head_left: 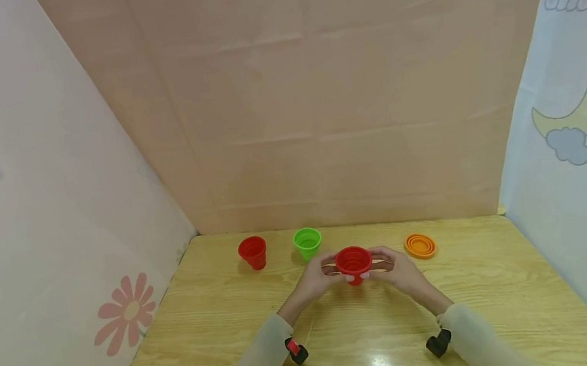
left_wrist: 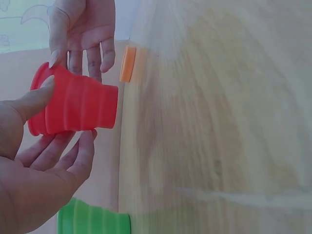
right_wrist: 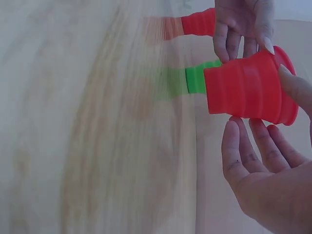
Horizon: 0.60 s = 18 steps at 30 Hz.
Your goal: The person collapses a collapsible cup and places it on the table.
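A red collapsible cup (head_left: 353, 262), pulled out to its full ringed height, is held upright between both hands above the table. My left hand (head_left: 315, 278) grips its left side, thumb near the rim and fingers around the far side, as the left wrist view shows with the cup (left_wrist: 78, 100). On the opposite side my right hand (head_left: 400, 270) holds it the same way; in the right wrist view the thumb lies near the rim of the cup (right_wrist: 246, 87). Behind the left hand stands an extended green collapsible cup (head_left: 307, 243).
Further left on the wooden table (head_left: 223, 331) is another extended red cup (head_left: 253, 253). An orange collapsible cup (head_left: 420, 245) lies folded flat at the back right. A brown backdrop (head_left: 319, 116) and patterned side sheets enclose the table.
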### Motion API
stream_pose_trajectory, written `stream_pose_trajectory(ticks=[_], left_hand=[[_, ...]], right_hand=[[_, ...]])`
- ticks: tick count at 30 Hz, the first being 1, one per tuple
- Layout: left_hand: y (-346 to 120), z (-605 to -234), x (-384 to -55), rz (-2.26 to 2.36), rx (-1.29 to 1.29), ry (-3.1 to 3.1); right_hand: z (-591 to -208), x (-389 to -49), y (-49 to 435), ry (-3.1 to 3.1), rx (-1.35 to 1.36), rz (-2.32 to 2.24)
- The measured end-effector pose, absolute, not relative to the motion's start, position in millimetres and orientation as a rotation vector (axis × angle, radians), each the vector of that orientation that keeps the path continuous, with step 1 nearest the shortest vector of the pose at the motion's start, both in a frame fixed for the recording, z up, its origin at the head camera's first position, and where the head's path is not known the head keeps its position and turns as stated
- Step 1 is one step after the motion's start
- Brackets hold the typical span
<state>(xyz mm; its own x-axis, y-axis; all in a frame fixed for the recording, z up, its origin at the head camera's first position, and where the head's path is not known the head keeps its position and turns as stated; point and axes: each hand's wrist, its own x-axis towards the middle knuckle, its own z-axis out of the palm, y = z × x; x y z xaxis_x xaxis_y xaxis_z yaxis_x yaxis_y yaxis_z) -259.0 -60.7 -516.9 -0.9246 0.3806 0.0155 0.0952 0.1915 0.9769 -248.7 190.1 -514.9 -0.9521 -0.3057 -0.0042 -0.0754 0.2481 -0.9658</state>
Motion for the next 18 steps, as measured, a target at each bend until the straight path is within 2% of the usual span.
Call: stream_pose_trajectory(ticks=[9, 18], left_hand=[[-79.7, -525.3, -241.9, 1.770, 0.504, 2.259], [-82.4, -526.2, -240.6, 1.792, 0.434, 2.227]], right_hand=[[-528.6, -235.6, 177.6, 2.250, -0.471, -1.801], [-530.7, -233.7, 173.0, 2.234, -0.454, -1.815]])
